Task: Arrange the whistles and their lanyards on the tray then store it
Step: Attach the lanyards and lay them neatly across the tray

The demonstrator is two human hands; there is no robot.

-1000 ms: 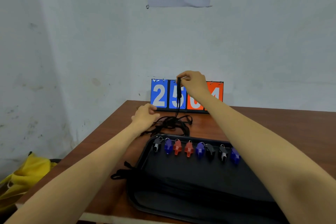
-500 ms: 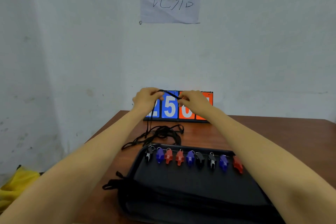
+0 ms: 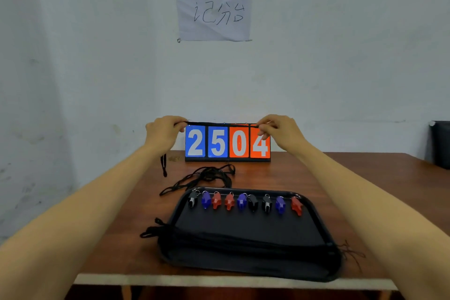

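Pinching one lanyard (image 3: 219, 124) taut between left grip (image 3: 165, 134) and right grip (image 3: 280, 132), axis crosswise; tray (image 3: 243, 229) sits below, nearer me.

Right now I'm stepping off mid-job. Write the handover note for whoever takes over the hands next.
Hands: the left hand and right hand each pinch one black lanyard, stretched taut between them above the table. Its tail hangs below the left hand.
Tray: nine whistles sit in a row along its far edge. Laid lanyards appear to lie across its near half, with ends poking out at both sides.
Tangled pile: more lanyards on the table, between the tray and the scoreboard.
Done: whistles lined up.
Left: lay the held lanyard on the tray, straighten the pile, store the tray.
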